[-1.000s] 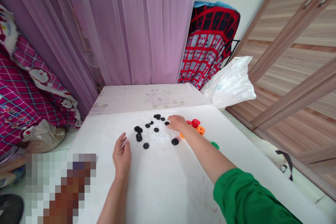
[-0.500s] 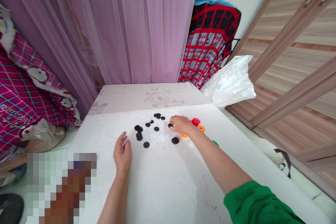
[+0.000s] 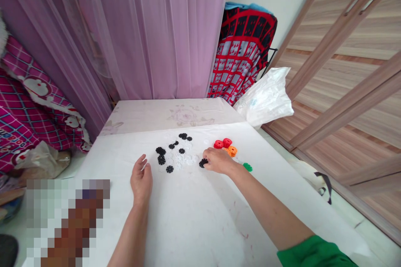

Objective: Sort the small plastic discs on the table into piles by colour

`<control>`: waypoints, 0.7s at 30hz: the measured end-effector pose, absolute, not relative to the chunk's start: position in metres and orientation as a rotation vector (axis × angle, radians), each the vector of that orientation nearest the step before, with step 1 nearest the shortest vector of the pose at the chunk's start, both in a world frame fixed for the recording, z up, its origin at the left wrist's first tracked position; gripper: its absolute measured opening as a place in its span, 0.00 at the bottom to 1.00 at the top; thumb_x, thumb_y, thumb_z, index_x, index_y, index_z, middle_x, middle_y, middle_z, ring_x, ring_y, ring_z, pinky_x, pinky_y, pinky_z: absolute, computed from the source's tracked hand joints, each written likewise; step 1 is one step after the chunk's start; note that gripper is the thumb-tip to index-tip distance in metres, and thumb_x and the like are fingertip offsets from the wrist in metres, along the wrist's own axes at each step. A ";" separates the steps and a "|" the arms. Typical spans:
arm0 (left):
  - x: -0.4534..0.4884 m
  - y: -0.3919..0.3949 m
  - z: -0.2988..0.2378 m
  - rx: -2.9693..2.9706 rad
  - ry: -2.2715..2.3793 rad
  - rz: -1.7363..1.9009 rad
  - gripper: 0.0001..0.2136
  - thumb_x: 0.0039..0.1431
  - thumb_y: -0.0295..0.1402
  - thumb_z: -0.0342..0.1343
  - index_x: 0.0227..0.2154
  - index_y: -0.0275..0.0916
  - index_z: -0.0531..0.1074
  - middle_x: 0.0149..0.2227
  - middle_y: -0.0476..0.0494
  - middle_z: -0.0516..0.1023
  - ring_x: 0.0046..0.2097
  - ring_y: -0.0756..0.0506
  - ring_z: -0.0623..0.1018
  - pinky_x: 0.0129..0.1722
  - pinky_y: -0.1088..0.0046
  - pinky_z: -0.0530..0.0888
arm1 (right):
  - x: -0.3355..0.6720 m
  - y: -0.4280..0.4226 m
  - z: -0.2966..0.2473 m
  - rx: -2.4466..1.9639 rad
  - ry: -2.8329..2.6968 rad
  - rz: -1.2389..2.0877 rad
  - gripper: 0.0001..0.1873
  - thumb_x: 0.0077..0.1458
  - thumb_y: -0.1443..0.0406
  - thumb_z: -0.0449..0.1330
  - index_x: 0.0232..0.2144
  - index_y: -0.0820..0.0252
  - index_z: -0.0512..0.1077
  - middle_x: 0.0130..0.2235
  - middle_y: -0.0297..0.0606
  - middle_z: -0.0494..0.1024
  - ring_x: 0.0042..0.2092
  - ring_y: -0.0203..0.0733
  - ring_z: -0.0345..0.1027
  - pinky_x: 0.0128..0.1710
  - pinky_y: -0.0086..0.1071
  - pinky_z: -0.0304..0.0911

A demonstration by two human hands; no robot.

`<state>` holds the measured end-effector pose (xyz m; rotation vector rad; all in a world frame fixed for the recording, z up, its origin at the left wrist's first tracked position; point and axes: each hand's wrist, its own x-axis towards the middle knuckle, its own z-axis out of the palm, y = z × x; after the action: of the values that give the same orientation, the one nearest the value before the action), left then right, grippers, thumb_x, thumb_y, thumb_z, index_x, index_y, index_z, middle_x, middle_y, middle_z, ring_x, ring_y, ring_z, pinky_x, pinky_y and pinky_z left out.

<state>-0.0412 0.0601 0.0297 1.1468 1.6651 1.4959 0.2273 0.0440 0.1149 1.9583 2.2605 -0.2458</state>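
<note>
My right hand (image 3: 218, 161) is closed in a pinch at the edge of a black notched plastic disc (image 3: 203, 163), low over the white tablecloth; whether other discs lie beneath it I cannot tell. To its left, white notched discs (image 3: 183, 159) lie in a loose spread with several black discs (image 3: 161, 159) on and around them. Red discs (image 3: 223, 143), orange discs (image 3: 232, 151) and a green disc (image 3: 247, 167) are grouped beyond and right of my right hand. My left hand (image 3: 141, 179) rests left of the discs, fingers apart and slightly curled, holding nothing.
The white-covered table (image 3: 188, 217) has a floral-patterned strip at its far end. A white plastic bag (image 3: 265, 98) is at the far right corner, before a red-and-black patterned cloth (image 3: 241, 50). Purple curtains (image 3: 163, 29) hang behind, and wooden cupboard doors (image 3: 351, 71) stand right.
My right hand has come nearer to me with a black disc, reaching the spot where a black disc lay. My left hand stays about where it was. The view has shifted slightly.
</note>
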 end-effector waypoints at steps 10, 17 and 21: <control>-0.041 0.062 0.025 1.117 1.624 1.521 0.18 0.56 0.35 0.52 0.50 0.43 0.71 0.48 0.41 0.77 0.52 0.43 0.76 0.51 0.65 0.72 | 0.227 0.067 0.128 1.972 2.303 -0.340 0.16 0.54 0.63 0.57 0.46 0.54 0.73 0.49 0.38 0.77 0.48 0.43 0.70 0.43 0.30 0.59; -0.042 0.061 0.022 1.128 1.630 1.532 0.18 0.56 0.35 0.53 0.50 0.44 0.71 0.49 0.42 0.77 0.52 0.44 0.76 0.52 0.65 0.72 | 0.213 0.137 0.112 2.057 2.239 -0.207 0.21 0.58 0.66 0.53 0.54 0.55 0.69 0.55 0.43 0.72 0.52 0.45 0.68 0.48 0.33 0.61; -0.044 0.061 0.021 1.129 1.624 1.532 0.18 0.56 0.36 0.53 0.51 0.44 0.71 0.50 0.41 0.76 0.53 0.43 0.75 0.52 0.65 0.71 | 0.209 0.165 0.096 1.987 2.225 -0.234 0.25 0.56 0.67 0.56 0.57 0.51 0.67 0.55 0.43 0.71 0.53 0.45 0.69 0.47 0.32 0.61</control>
<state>-0.0437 0.0608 0.0211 1.1292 1.6242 1.5324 0.2094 0.1649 0.0958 1.9866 2.2252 -0.2341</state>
